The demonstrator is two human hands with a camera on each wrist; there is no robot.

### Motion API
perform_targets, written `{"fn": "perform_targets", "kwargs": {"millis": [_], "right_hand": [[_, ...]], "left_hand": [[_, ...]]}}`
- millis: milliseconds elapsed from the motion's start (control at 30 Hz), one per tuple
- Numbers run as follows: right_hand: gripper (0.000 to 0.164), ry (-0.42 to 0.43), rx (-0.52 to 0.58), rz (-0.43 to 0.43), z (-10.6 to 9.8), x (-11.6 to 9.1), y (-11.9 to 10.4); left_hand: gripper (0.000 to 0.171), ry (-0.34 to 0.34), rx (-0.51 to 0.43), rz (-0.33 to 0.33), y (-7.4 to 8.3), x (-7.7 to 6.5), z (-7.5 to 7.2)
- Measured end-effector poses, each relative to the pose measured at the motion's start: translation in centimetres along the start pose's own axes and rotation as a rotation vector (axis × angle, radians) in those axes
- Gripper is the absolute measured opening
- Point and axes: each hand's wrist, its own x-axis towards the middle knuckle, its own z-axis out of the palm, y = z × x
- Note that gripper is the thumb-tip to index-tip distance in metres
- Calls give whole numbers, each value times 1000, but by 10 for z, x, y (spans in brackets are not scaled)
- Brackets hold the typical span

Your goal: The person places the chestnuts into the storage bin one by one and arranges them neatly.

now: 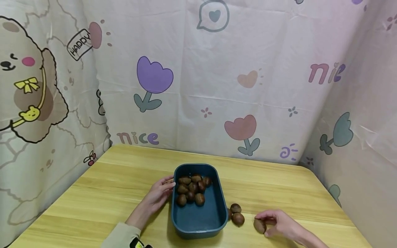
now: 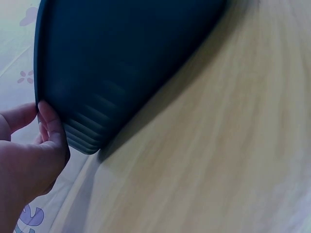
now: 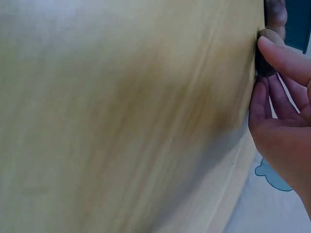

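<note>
A dark blue rectangular box (image 1: pixel 198 219) stands on the table, with several brown chestnuts (image 1: pixel 193 187) gathered in its far half. My left hand (image 1: pixel 159 195) pinches the box's left rim; the left wrist view has the thumb on one side of that rim and the fingers (image 2: pixel 52 121) on the other. To the right of the box, my right hand (image 1: pixel 281 224) pinches a single chestnut (image 1: pixel 260 226) between thumb and fingers, at the tabletop. Between that hand and the box lie loose chestnuts (image 1: pixel 238 219), one partly hidden by the box's side.
The wood-grain table (image 1: pixel 130 172) extends around the box on every side. Printed cloth (image 1: pixel 198 69) hangs behind the table and along both its sides. A dark wrist strap (image 1: pixel 136 243) shows at the left sleeve.
</note>
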Motion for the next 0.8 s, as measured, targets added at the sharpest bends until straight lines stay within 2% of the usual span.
{"fn": "perform_targets", "kwargs": {"millis": [233, 467, 800], "right_hand": [[49, 30, -49, 19, 3, 0, -1], [44, 55, -153, -38, 7, 5, -3], [42, 100, -262, 19, 7, 16, -16]], "left_hand": [[46, 21, -10, -10, 1, 0, 2], [46, 12, -1, -11, 1, 1, 0], [46, 15, -6, -13, 2, 0, 1]]}}
